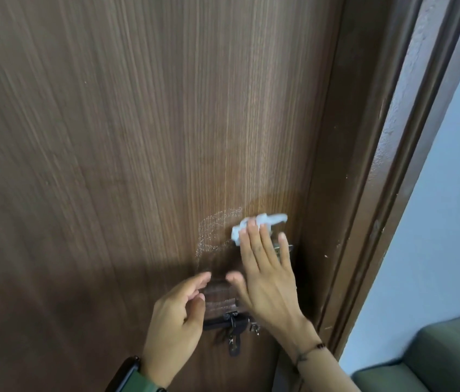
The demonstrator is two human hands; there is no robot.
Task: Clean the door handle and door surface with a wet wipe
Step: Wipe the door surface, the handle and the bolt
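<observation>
A dark brown wood-grain door (138, 123) fills most of the view. My right hand (265, 278) lies flat against it with fingers stretched, pressing a crumpled white wet wipe (257, 223) under the fingertips, near the door's right edge. A damp, speckled streak (214, 230) marks the wood just left of the wipe. A metal lock plate (286, 250) peeks out beside my right fingers. My left hand (178, 318) hovers below and to the left, fingers curled loosely, holding nothing. The dark door handle (223, 325) with hanging keys (234, 338) sits between my wrists, partly hidden.
The brown door frame (393, 165) runs down the right side, with a pale blue wall (449, 222) beyond it. A grey-green cushioned seat (435, 360) sits at the bottom right corner. A dark watch is on my left wrist and a thin bracelet on my right.
</observation>
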